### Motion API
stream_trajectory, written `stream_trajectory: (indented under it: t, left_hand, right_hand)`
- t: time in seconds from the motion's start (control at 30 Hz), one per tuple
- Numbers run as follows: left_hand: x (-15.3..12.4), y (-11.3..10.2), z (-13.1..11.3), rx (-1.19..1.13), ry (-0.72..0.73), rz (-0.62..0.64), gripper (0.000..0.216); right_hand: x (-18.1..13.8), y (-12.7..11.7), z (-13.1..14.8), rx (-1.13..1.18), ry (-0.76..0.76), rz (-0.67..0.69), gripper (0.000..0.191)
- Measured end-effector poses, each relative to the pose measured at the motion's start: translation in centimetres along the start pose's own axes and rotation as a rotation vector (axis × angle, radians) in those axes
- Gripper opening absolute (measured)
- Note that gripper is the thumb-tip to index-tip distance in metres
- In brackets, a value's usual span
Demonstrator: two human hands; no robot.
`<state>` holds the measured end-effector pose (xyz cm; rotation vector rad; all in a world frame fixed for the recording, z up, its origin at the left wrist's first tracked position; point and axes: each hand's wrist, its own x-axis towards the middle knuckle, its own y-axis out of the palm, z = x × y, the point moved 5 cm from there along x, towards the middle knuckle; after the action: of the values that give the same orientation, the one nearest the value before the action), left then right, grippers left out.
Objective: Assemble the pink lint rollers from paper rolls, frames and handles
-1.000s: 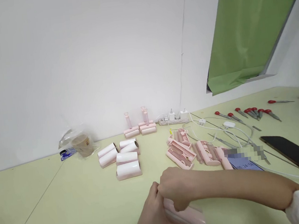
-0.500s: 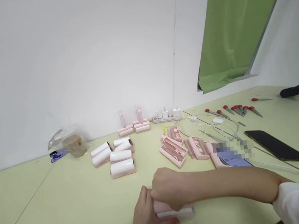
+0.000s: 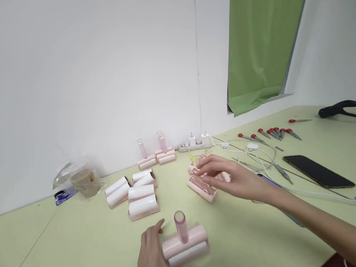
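A pink lint roller (image 3: 184,244) with a white sheet roll along its front stands near the table's front, its short clear pink handle tube pointing up. Beside its left end is my left hand (image 3: 154,260), fingers and thumb spread apart around that end without closing on it; whether the palm touches it I cannot tell. My right hand (image 3: 234,178) reaches over the pink case parts, fingers stretched out and nothing visible in them. Below those fingers lies an open pink case half (image 3: 202,188), its neighbours partly hidden by the hand.
Several white-covered rollers (image 3: 144,206) lie left of centre. Assembled lint rollers (image 3: 147,162) with upright handles stand by the wall, near a power strip (image 3: 195,145). To the right are a black phone (image 3: 317,171), red-handled tools (image 3: 274,132) and cables. Bagged tape (image 3: 85,180) sits far left.
My right hand has left the lint roller and moved up and right to the pink case parts. My left hand's fingers have spread; the roller's handle tube now shows.
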<state>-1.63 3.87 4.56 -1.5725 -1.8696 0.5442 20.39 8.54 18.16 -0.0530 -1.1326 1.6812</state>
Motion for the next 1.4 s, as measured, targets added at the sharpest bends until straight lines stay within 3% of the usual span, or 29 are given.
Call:
stream_trajectory:
  t: [0.07,0.13,0.23,0.3,0.37,0.5,0.63,0.8,0.97,1.13,1.27,1.4]
  left_hand:
    - [0.7,-1.0,-0.6,-0.173,0.037,-0.026,0.081]
    - [2.0,-1.4,-2.1,-0.394,0.132,0.019,0.077]
    - [3.6,-0.5,-5.1,-0.635,0.256,0.161,0.076]
    - [4.0,1.2,-6.3,-0.723,0.213,0.285,0.053]
    - [3.8,3.2,-6.1,-0.745,0.083,0.340,0.029]
    - [3.6,5.1,-4.1,-0.704,-0.027,0.172,0.049]
    - [4.1,5.9,-3.3,-0.843,-0.051,0.185,0.047]
    - [4.3,6.4,-3.9,-0.968,-0.068,0.219,0.048]
    - [4.5,6.7,-4.3,-0.985,-0.082,0.175,0.053]
    - [4.3,6.7,-4.1,-1.086,0.010,0.267,0.048]
    - [3.9,6.9,-4.3,-1.284,0.061,0.379,0.058]
    - [3.7,7.4,-4.1,-1.333,-0.078,0.435,0.067]
  right_hand:
    - [-0.9,-1.9,-2.3,0.033,0.083,-0.085,0.023]
    - [-0.8,-3.0,-4.7,-0.036,0.158,-0.103,0.026]
    - [1.0,-2.9,-8.7,-0.237,0.233,-0.012,0.024]
    - [2.8,-1.9,-11.5,-0.310,0.245,0.054,0.019]
    - [4.5,-0.6,-14.3,-0.391,0.261,0.120,0.016]
    - [6.9,1.8,-18.4,-0.570,0.303,0.193,0.025]
    - [8.2,3.1,-20.2,-0.677,0.319,0.216,0.026]
    - [8.2,3.8,-20.9,-0.642,0.350,0.229,0.026]
    - [8.1,2.9,-19.5,-0.476,0.370,0.159,0.024]
    - [8.0,2.3,-14.2,-0.171,0.267,0.070,0.024]
    - [5.5,4.1,-7.5,0.075,0.132,0.172,0.025]
    - [2.2,6.6,-0.9,0.317,-0.026,0.402,0.018]
